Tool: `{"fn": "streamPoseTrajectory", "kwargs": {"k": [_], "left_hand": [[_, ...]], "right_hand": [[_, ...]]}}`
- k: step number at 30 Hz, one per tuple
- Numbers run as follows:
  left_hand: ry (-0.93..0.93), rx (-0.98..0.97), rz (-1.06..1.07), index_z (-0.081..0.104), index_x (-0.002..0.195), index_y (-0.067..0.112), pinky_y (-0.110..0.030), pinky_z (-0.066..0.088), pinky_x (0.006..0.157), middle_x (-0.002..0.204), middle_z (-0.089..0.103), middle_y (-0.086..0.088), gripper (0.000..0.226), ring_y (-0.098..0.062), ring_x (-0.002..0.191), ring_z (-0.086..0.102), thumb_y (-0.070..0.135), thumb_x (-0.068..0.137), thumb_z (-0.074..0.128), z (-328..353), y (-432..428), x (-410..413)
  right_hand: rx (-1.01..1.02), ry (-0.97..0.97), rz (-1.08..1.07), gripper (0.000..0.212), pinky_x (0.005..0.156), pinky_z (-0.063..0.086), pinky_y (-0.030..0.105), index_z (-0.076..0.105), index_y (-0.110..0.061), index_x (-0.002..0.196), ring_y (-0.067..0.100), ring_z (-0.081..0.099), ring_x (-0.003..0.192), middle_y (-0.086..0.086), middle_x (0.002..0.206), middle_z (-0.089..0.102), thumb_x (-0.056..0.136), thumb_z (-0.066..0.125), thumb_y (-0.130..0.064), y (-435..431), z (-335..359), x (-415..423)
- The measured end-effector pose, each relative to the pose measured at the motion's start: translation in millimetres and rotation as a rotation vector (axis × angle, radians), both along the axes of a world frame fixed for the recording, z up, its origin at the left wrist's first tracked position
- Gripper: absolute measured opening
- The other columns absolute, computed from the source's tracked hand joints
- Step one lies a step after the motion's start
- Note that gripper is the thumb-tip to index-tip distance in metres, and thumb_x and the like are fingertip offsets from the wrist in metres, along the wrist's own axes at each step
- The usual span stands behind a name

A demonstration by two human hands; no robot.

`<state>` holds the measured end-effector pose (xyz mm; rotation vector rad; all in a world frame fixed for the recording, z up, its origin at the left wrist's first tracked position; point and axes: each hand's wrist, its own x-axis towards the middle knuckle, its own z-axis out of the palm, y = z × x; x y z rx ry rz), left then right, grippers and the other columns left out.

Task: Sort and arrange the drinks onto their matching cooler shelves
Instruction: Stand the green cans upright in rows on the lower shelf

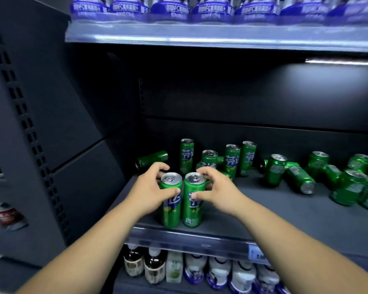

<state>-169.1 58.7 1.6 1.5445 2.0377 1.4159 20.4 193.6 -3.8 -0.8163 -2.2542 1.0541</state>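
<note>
Two tall green cans stand upright side by side at the front left of the dark middle shelf (pixel 285 213). My left hand (pixel 151 187) is wrapped around the left green can (pixel 171 211). My right hand (pixel 217 192) grips the right green can (pixel 192 209). Behind them, several more green cans (pixel 232 160) stand upright. One green can (pixel 152 159) lies on its side at the back left. To the right, several green cans (pixel 300 179) lie tipped or lean on each other.
The shelf above holds a row of blue-labelled bottles (pixel 170 9). The shelf below holds dark tea bottles (pixel 154 266), a green carton (pixel 174 267) and white bottles (pixel 219 272). The cooler's perforated side wall (pixel 30 124) stands at the left.
</note>
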Motion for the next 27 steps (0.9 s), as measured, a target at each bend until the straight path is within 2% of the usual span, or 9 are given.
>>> {"fn": "streamPoseTrajectory", "kwargs": {"k": [6,9,12,14,16,19,23,26,27], "left_hand": [[-0.011,0.046,0.025,0.052,0.104,0.043,-0.022,0.047,0.088,0.107,0.068,0.013,0.055,-0.001,0.104,0.062,0.031,0.064,0.087,-5,-17,33],[-0.083,-0.014,0.018,0.051,0.106,0.046,-0.034,0.053,0.092,0.109,0.069,0.013,0.059,-0.006,0.105,0.065,0.043,0.056,0.083,-10,-15,35],[-0.117,-0.116,0.006,0.051,0.115,0.04,-0.043,0.052,0.097,0.109,0.069,0.013,0.07,-0.007,0.102,0.066,0.029,0.057,0.088,-17,-14,32],[-0.163,-0.133,-0.001,0.055,0.115,0.035,-0.047,0.052,0.098,0.109,0.071,0.009,0.073,-0.01,0.103,0.067,0.033,0.05,0.089,-20,-14,26],[-0.173,-0.149,-0.019,0.057,0.114,0.035,-0.046,0.052,0.098,0.108,0.073,0.008,0.076,-0.01,0.103,0.068,0.041,0.045,0.088,-19,-14,22],[-0.179,-0.158,-0.03,0.057,0.118,0.037,-0.042,0.052,0.098,0.109,0.072,0.011,0.076,-0.007,0.104,0.067,0.041,0.047,0.087,-19,-15,23],[-0.157,-0.138,-0.04,0.053,0.129,0.031,-0.035,0.05,0.099,0.113,0.07,0.012,0.074,-0.002,0.106,0.063,0.026,0.065,0.089,-23,-12,24],[-0.177,-0.14,-0.086,0.057,0.122,0.034,-0.028,0.052,0.093,0.11,0.072,0.013,0.072,-0.001,0.104,0.065,0.042,0.057,0.088,-23,-10,17],[-0.191,-0.146,-0.111,0.059,0.118,0.034,-0.027,0.052,0.091,0.109,0.072,0.012,0.07,-0.003,0.103,0.066,0.048,0.055,0.086,-21,-11,14]], "right_hand": [[0.008,0.015,0.016,0.068,0.095,0.053,0.05,0.054,-0.043,0.112,0.017,0.065,0.107,-0.01,0.115,0.067,0.052,0.083,-0.055,-20,0,29],[0.028,0.019,0.013,0.068,0.098,0.051,0.046,0.051,-0.043,0.117,0.015,0.063,0.11,-0.012,0.118,0.065,0.057,0.079,-0.058,-24,1,31],[0.0,-0.03,0.038,0.076,0.101,0.052,0.043,0.039,-0.045,0.133,0.015,0.064,0.112,-0.008,0.127,0.064,0.074,0.084,-0.033,-32,1,28],[-0.018,-0.069,0.055,0.084,0.098,0.055,0.039,0.029,-0.046,0.141,0.014,0.066,0.11,-0.004,0.129,0.064,0.083,0.08,-0.015,-36,0,26],[-0.03,-0.071,0.051,0.086,0.096,0.056,0.039,0.026,-0.048,0.142,0.014,0.066,0.11,-0.002,0.13,0.064,0.084,0.078,-0.01,-34,-3,26],[-0.03,-0.062,0.066,0.088,0.099,0.055,0.042,0.025,-0.052,0.141,0.015,0.065,0.114,-0.002,0.134,0.062,0.084,0.078,-0.011,-30,-5,26],[-0.026,-0.057,0.12,0.081,0.099,0.054,0.038,0.032,-0.043,0.139,0.013,0.065,0.109,-0.005,0.125,0.065,0.08,0.082,-0.019,-23,-1,27],[0.003,-0.032,0.15,0.059,0.094,0.053,0.034,0.053,-0.035,0.115,0.011,0.065,0.1,-0.009,0.108,0.069,0.067,0.086,-0.04,-7,14,24],[0.008,-0.009,0.143,0.051,0.094,0.051,0.034,0.057,-0.032,0.108,0.011,0.063,0.097,-0.008,0.104,0.068,0.068,0.087,-0.04,-1,20,24]]}}
